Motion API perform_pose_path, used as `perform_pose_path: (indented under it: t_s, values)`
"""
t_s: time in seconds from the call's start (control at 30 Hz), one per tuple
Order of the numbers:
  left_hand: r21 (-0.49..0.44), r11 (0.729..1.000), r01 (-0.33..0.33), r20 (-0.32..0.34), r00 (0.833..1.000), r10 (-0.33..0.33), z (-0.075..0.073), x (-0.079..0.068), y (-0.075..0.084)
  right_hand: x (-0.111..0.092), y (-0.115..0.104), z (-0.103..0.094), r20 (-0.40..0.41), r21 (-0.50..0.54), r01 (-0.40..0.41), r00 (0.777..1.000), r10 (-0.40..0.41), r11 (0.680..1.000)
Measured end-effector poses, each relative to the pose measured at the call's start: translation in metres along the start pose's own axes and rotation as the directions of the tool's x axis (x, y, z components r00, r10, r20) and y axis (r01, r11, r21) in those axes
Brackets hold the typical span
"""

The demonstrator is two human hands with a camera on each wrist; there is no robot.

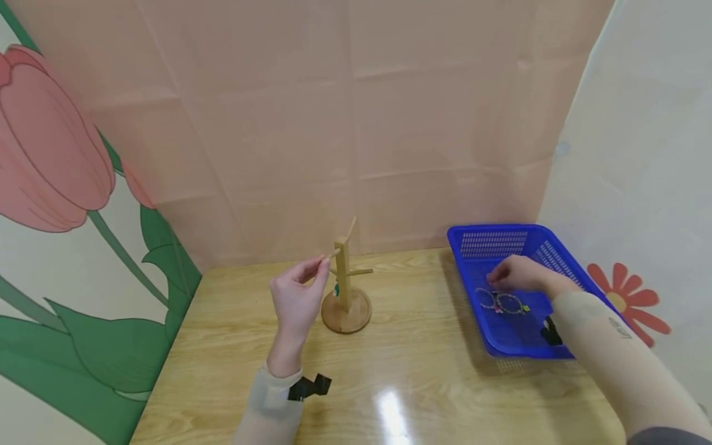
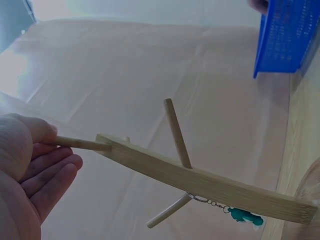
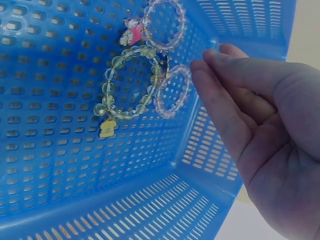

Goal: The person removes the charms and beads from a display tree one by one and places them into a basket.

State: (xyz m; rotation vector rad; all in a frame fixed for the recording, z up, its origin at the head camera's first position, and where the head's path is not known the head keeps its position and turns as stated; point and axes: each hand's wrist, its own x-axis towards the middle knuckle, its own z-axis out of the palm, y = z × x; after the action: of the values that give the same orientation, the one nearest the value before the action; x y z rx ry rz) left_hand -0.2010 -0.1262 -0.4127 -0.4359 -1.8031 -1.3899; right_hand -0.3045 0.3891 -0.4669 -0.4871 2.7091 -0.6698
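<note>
My left hand [image 1: 300,290] pinches the end of an upper peg [image 2: 75,143] on a wooden stand [image 1: 343,278], between thumb and fingers. From a lower peg [image 2: 167,211] hangs a keyring with a teal figure charm [image 2: 244,216]. Inside the blue basket [image 1: 473,290] my right hand [image 1: 517,274] reaches down, fingers nearly straight and thumb close to them. Its fingertips [image 3: 198,70] are right at the edge of a pale lilac beaded bracelet [image 3: 172,95]. Beside that lie a yellow-green beaded bracelet [image 3: 110,85] with a yellow charm and a pinkish bracelet [image 3: 181,27] with a pink charm.
The stand's round base [image 1: 356,321] rests on the wood-grain table [image 1: 411,364], left of the basket. Behind the table hangs a pink backdrop [image 1: 389,123]. A tulip-print panel [image 1: 50,154] borders the left side, and a pale flower-print panel [image 1: 639,185] the right.
</note>
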Motion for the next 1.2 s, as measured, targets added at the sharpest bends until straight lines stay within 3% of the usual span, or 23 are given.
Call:
perform_pose_path:
  t_s: [0.47,0.8,1.2]
  values:
    - [-0.008,1.0,-0.005,0.003,1.0,0.005,0.002,0.0,0.003,-0.004,0.0,-0.005,-0.019,0.04,-0.004,1.0,0.005,0.999]
    - [-0.013,1.0,-0.022,0.002,1.0,0.022,0.004,-0.001,0.001,-0.006,-0.013,-0.007,-0.022,0.049,0.024,0.999,-0.023,0.999]
    - [-0.017,1.0,-0.021,0.002,1.0,0.021,0.012,-0.005,0.003,-0.014,-0.036,-0.024,-0.094,0.059,0.032,0.995,-0.027,0.998]
